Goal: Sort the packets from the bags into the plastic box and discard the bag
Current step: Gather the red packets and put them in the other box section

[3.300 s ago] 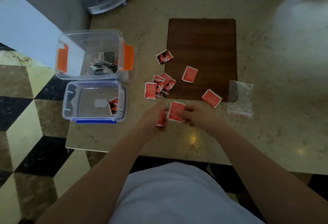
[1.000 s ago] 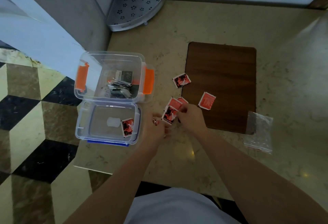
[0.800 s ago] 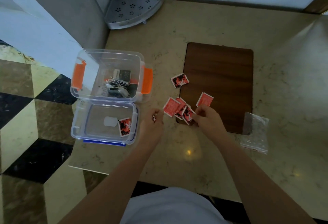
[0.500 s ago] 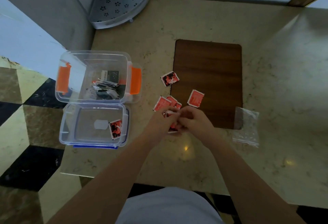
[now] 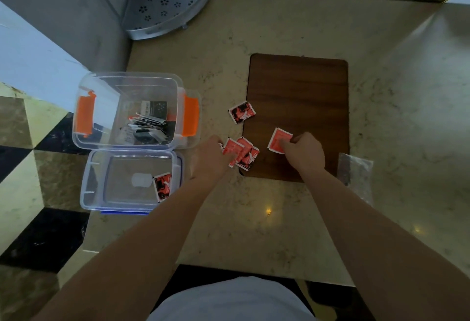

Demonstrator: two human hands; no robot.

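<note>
Small red packets lie on the stone counter and the brown mat. My left hand [image 5: 212, 157] is closed on a small stack of red packets [image 5: 240, 152] at the mat's near left corner. My right hand [image 5: 302, 154] pinches a single red packet [image 5: 278, 140] lying on the mat. Another red packet [image 5: 241, 112] lies alone at the mat's left edge. The clear plastic box with blue trim [image 5: 94, 193] holds one red packet [image 5: 162, 187]. Behind it a clear box with orange clips [image 5: 190, 117] holds dark and white packets. An empty clear bag [image 5: 356, 168] lies right of the mat.
A brown wooden mat [image 5: 297, 96] covers the middle of the counter. A grey perforated corner shelf [image 5: 165, 5] stands at the back left against the wall. The counter's left edge drops to a chequered floor [image 5: 30, 193] beside the boxes.
My hands were together over the packets half a second ago. They have parted: the left keeps the stack, the right has reached to the single packet on the mat.
</note>
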